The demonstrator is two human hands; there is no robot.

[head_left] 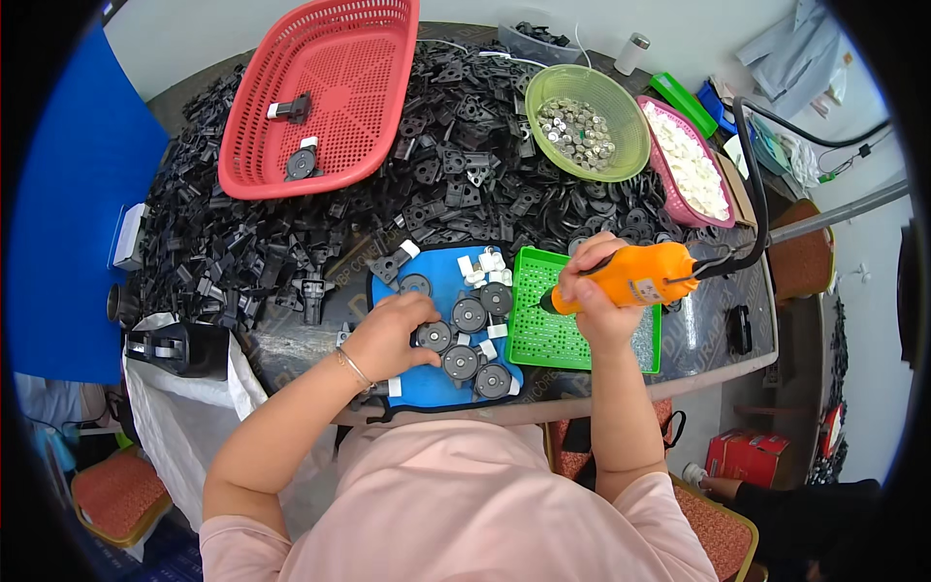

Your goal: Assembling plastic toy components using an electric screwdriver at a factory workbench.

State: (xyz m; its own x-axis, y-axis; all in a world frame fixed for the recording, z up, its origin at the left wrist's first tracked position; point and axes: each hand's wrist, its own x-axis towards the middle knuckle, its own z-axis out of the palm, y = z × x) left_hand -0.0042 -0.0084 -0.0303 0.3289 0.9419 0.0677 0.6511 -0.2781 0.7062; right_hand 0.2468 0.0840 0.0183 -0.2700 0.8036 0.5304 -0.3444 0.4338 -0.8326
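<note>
Dark and patterned, the counter meets a white wall beyond the blue mat, black parts heaped between; on the mat, the left grip half-curls around a black wheel, its hold impossible to tell; right of the mat, the right grip wraps an orange driver, bit indistinct, black cable running out of view.

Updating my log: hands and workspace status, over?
Left hand at black wheel. Right hand gripping orange power tool over green tray. Other wheels crowd blue mat.
</note>
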